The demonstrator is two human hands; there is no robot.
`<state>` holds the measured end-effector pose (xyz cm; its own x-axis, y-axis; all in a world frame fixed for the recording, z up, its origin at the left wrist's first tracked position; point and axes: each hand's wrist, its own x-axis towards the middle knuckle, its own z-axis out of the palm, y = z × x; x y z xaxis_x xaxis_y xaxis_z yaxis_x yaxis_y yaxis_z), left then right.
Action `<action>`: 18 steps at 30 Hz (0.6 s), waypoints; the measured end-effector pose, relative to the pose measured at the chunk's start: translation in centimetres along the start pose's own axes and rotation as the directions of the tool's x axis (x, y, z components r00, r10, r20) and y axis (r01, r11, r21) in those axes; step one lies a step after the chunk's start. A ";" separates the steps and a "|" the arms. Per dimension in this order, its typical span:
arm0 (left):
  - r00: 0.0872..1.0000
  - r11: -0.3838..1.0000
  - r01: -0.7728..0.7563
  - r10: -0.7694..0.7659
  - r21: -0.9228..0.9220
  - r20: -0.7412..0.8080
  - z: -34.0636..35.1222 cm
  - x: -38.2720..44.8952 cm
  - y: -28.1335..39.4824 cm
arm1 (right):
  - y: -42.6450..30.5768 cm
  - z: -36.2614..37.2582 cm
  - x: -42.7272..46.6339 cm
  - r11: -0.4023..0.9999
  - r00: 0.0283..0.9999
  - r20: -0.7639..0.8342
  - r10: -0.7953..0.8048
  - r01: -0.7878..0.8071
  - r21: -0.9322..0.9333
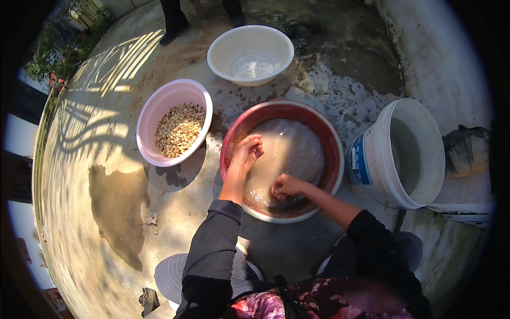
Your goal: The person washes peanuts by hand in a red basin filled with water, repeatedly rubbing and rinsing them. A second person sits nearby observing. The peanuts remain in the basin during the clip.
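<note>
A red basin with a pale rim [283, 104] sits on the ground before me, holding cloudy brownish water [275, 159]. Over its left side is my left hand [248, 153], wet, with fingers loosely curled and the palm turned inward; whether anything small lies in it is unclear. My right hand [287, 186] is close to the water's surface in the near part of the basin. Its fingers are bent and drawn together, and what they may hold is hidden. The bottom of the basin cannot be made out through the murky water.
A pink basin [145, 119] with many small pale-brown pieces [179, 131] stands left. Beyond are a white plastic colander [251, 56] and a person's legs [174, 20]. At right, a white bucket [374, 159] stands near the wall [434, 52]. The concrete floor [75, 207] has wet patches.
</note>
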<state>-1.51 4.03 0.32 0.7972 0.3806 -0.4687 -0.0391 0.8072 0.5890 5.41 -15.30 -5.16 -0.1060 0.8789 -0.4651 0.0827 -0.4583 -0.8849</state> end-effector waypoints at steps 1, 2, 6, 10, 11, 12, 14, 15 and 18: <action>1.000 1.000 0.007 -0.007 0.013 -0.004 0.0 -0.1 0.0 | -0.7 -0.8 0.2 0.939 0.999 0.005 0.037 -0.037 0.341; 1.000 1.000 0.014 -0.014 0.025 -0.009 0.0 -0.3 0.1 | -1.3 -1.6 0.2 0.870 0.998 -0.020 0.051 -0.035 0.491; 0.998 0.998 0.052 -0.051 0.032 -0.026 -0.8 -0.4 0.3 | -3.8 -4.2 -0.1 0.579 0.996 -0.092 0.012 0.068 0.813; 0.997 0.996 0.076 -0.075 0.040 -0.027 -0.7 -0.4 0.0 | -3.7 -5.1 0.1 0.468 0.986 -0.150 0.069 0.101 0.878; 0.996 0.995 0.090 -0.088 0.047 -0.031 -0.6 -0.4 -0.2 | -3.5 -5.2 0.0 0.447 0.985 -0.158 0.065 0.113 0.887; 0.994 0.993 0.101 -0.099 0.054 -0.036 -0.6 -0.3 -0.3 | -3.5 -5.4 -0.1 0.428 0.984 -0.165 0.059 0.125 0.895; 0.987 0.986 0.151 -0.146 0.077 -0.074 -0.6 -0.3 -0.7 | -3.7 -5.5 -0.1 0.400 0.980 -0.196 0.039 0.164 0.902; 0.981 0.980 0.176 -0.168 0.087 -0.094 -0.6 -0.2 -0.8 | -3.9 -5.6 -0.2 0.391 0.976 -0.218 0.025 0.192 0.900; 0.963 0.956 0.260 -0.246 0.138 -0.111 -0.7 -0.3 -1.7 | -4.6 -5.6 -0.1 0.529 0.932 -0.359 -0.041 0.325 0.784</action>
<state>-2.14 2.87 -1.00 0.7106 0.2180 -0.6690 0.2526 0.8083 0.5318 10.57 -12.49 -0.89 0.2535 0.8857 -0.3889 -0.7674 -0.0606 -0.6382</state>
